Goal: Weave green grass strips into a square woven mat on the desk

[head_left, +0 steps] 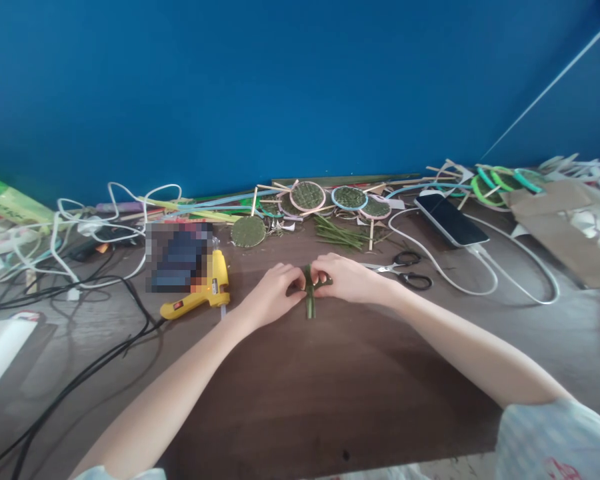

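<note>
At the middle of the brown table, my left hand and my right hand pinch a small piece of crossed green leaf strips from either side. One strip points toward me, and the crossing lies between my fingertips. Both hands are closed on it, and the fingers hide part of the strips. Just beyond my hands lies a loose bundle of thin green strips. To the right of my right hand are scissors with black handles. Left of my left hand lies a yellow glue gun.
Small round woven fans with sticks line the blue wall. A phone on a white cable lies at right, near torn cardboard. White cords and black cables tangle at left. A dark pixelated object is beside the glue gun.
</note>
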The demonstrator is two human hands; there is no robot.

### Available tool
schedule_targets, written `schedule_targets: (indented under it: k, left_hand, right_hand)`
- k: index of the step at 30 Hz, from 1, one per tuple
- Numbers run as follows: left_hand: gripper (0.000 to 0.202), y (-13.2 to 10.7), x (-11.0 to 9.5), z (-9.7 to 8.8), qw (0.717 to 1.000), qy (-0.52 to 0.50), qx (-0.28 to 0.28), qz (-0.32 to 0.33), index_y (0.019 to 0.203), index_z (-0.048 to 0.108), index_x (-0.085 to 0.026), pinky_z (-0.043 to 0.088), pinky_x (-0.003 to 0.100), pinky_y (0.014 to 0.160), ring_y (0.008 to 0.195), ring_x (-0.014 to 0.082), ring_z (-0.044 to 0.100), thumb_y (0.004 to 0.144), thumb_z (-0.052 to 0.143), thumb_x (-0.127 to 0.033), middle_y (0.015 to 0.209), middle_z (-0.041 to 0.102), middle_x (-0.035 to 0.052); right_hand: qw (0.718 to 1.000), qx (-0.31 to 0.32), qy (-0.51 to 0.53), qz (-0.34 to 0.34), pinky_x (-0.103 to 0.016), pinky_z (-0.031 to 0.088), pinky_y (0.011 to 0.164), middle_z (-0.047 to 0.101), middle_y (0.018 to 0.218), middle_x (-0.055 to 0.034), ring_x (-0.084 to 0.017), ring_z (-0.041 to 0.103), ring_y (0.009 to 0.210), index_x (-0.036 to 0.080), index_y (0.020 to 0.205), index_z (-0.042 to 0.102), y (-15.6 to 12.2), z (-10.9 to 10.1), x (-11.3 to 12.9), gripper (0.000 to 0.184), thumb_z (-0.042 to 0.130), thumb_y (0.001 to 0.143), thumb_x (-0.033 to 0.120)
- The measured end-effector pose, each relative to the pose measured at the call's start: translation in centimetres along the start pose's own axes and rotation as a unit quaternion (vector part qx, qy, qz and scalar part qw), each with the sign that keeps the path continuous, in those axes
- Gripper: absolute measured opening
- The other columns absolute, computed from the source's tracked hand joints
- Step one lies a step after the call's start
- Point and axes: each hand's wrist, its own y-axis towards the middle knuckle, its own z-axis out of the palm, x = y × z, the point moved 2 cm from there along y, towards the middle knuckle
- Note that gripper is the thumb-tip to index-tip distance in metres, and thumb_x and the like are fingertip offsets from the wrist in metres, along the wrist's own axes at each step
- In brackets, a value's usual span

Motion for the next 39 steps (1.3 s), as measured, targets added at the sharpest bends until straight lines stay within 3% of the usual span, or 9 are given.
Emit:
schedule_targets:
  k: [15, 30, 35, 39]
  left_hand:
    - [0.011, 0.2, 0.3, 0.6, 1.0, -0.009, -0.022, -0.01, 0.073, 0.043, -0.02, 0.036, 0.027, 0.067, 0.075, 0.0161, 0.044, 0.078, 0.049, -0.011, 0.074, 0.051, -0.001]
    - [0.007, 0.0, 0.6, 1.0, 0.999, 0.006, -0.04, -0.011, 0.075, 0.046, -0.019, 0.036, 0.029, 0.07, 0.077, 0.0168, 0.046, 0.078, 0.049, -0.013, 0.076, 0.053, -0.0006]
    - [0.006, -0.1, 0.5, 1.0, 0.999, 0.004, -0.04, -0.021, 0.075, 0.048, -0.019, 0.038, 0.03, 0.073, 0.079, 0.0173, 0.047, 0.079, 0.05, -0.015, 0.078, 0.054, 0.0003]
    - [0.007, -0.1, 0.3, 0.8, 0.998, -0.02, -0.046, -0.032, 0.075, 0.05, -0.019, 0.04, 0.03, 0.074, 0.079, 0.0166, 0.048, 0.081, 0.049, -0.017, 0.077, 0.055, 0.0002]
  right_hand:
    - [0.999, -0.02, 0.031, -0.012, -0.024, 0.032, 0.066, 0.049, 0.069, 0.0012, -0.012, 0.044, 0.07, 0.017, 0.071, 0.055, 0.4, 0.8, -0.8, 0.006, 0.06, 0.072, 0.014]
    - [0.999, -0.017, 0.035, 0.003, -0.023, 0.034, 0.068, 0.05, 0.071, 0.0001, -0.013, 0.045, 0.072, 0.016, 0.073, 0.056, 0.4, 0.6, -0.5, 0.005, 0.058, 0.071, 0.012]
    - [0.998, -0.015, 0.068, 0.007, -0.022, 0.034, 0.063, 0.053, 0.067, 0.0017, -0.01, 0.046, 0.064, 0.017, 0.071, 0.057, 0.4, 0.1, -0.7, 0.003, 0.057, 0.07, 0.014]
    - [0.989, -0.088, 0.103, 0.064, -0.022, 0.036, 0.061, 0.057, 0.067, 0.0019, -0.01, 0.049, 0.061, 0.018, 0.075, 0.059, 0.3, -1.5, -2.3, 0.007, 0.052, 0.074, 0.021]
